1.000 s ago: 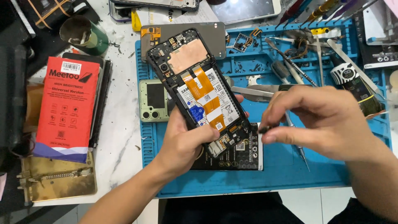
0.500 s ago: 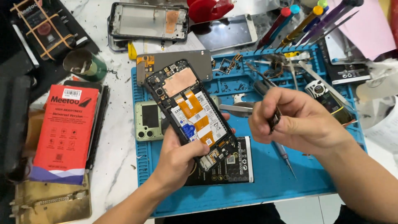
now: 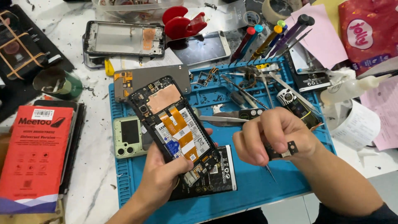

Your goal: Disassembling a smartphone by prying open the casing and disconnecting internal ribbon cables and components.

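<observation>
Compared with half a second ago, the right hand (image 3: 275,139) is sitting lower and nearer the opened phone (image 3: 174,126), its fingers now pinching a small black plastic part (image 3: 286,150) with a thin metal tip (image 3: 269,172) poking out below.

Seen from the head camera, the left hand (image 3: 163,176) is gripping the phone's lower end, tilting it over the blue work mat (image 3: 253,186). A black battery (image 3: 211,174) is lying under the phone. To do this well, I judge the left hand should be keeping the phone steady so the orange flex cables (image 3: 176,126) stay unstrained. Tweezers (image 3: 226,119), screwdrivers (image 3: 269,39), a pale green back cover (image 3: 128,136) and a red box (image 3: 29,157) are crowding around; the tweezers lie closest to the working hand.
</observation>
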